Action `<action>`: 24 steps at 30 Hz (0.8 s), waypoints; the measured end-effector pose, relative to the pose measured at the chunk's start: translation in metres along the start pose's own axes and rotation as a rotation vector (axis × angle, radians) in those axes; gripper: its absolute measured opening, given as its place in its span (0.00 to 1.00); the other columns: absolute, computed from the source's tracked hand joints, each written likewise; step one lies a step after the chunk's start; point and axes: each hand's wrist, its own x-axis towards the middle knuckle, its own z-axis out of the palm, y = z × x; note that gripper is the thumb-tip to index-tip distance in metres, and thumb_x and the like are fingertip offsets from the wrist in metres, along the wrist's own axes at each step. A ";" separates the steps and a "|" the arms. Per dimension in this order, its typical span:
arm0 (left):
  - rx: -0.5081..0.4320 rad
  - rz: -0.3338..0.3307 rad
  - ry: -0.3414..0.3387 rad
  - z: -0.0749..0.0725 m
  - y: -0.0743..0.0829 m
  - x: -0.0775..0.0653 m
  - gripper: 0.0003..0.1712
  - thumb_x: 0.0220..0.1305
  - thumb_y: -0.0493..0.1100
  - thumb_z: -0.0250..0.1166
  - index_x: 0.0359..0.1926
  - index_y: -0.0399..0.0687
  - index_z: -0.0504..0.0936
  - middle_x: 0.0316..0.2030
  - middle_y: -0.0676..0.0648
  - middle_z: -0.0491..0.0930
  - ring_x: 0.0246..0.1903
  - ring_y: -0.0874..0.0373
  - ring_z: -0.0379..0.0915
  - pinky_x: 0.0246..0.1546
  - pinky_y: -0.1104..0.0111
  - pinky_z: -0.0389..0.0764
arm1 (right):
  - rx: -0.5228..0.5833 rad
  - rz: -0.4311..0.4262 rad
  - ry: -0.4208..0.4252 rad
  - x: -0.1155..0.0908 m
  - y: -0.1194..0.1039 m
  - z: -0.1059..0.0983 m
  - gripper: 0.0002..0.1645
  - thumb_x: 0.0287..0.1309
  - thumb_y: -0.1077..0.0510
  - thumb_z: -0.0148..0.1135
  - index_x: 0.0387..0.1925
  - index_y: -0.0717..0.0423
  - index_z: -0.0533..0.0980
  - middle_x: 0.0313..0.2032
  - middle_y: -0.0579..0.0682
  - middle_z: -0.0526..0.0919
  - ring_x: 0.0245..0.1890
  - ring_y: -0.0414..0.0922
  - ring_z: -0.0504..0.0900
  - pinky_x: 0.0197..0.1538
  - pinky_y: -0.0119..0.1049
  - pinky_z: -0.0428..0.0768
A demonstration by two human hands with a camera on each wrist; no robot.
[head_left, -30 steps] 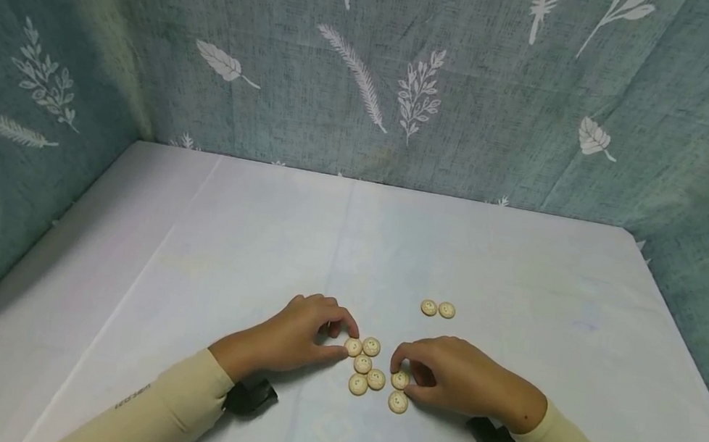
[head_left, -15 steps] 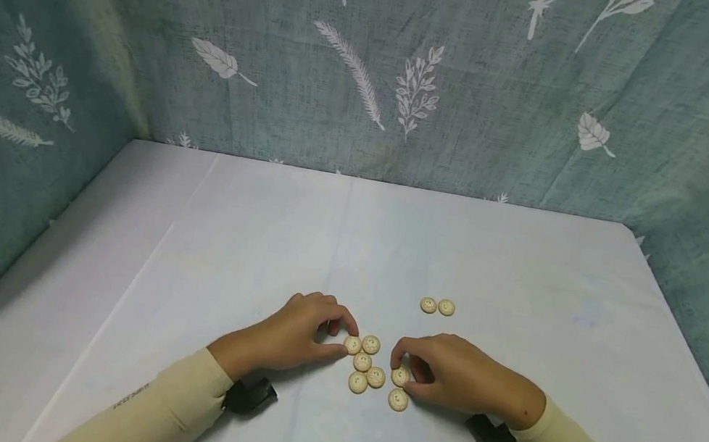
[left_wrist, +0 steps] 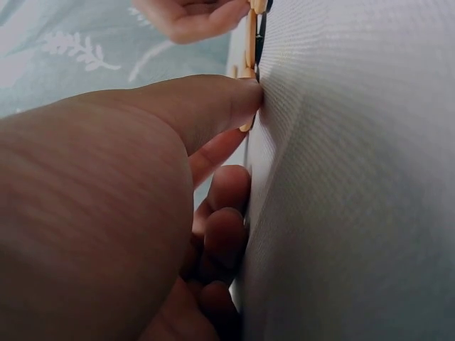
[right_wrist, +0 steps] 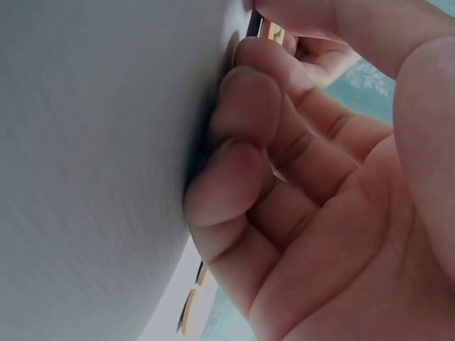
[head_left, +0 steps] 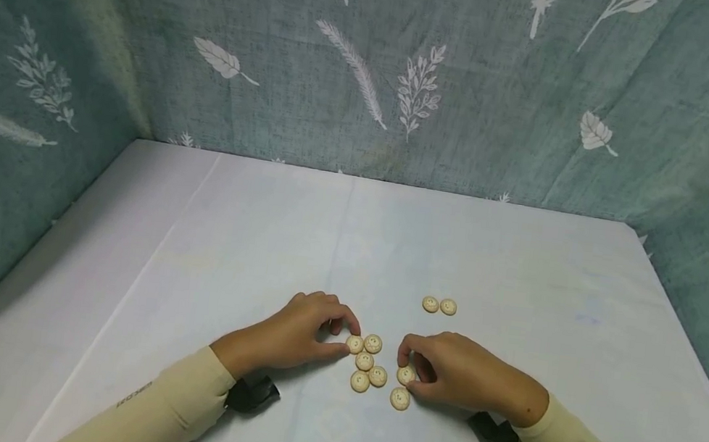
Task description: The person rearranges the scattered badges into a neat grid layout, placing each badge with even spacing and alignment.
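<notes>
Several round, cream-coloured buttons with small holes lie flat on the white table (head_left: 247, 238). My left hand (head_left: 299, 333) pinches the leftmost button (head_left: 355, 344) between thumb and index finger; a cluster of other buttons, one of them a button (head_left: 373, 344), lies right beside it. To the right of that cluster, my right hand (head_left: 458, 371) pinches another button (head_left: 405, 375) by its edges. Just below that one, toward the person, lies a further button (head_left: 400, 399). In the right wrist view my curled fingers (right_wrist: 245, 106) rest near the tabletop and hide most of the buttons.
Two buttons, the left button (head_left: 430, 304) and the right button (head_left: 448, 307), sit side by side farther back, beyond my right hand. A green leaf-patterned cloth (head_left: 372, 70) hangs behind the table and along both sides. Each wrist wears a dark camera.
The right hand has shifted slightly to the right with the button it pinches, away from the cluster. My left hand and the other buttons look still.
</notes>
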 end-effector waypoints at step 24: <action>0.009 -0.008 -0.003 0.000 0.002 0.000 0.10 0.61 0.49 0.72 0.44 0.64 0.83 0.30 0.60 0.72 0.35 0.66 0.65 0.42 0.64 0.59 | -0.103 0.057 0.150 -0.010 0.014 -0.022 0.11 0.57 0.59 0.68 0.39 0.46 0.74 0.21 0.33 0.70 0.22 0.28 0.67 0.29 0.26 0.69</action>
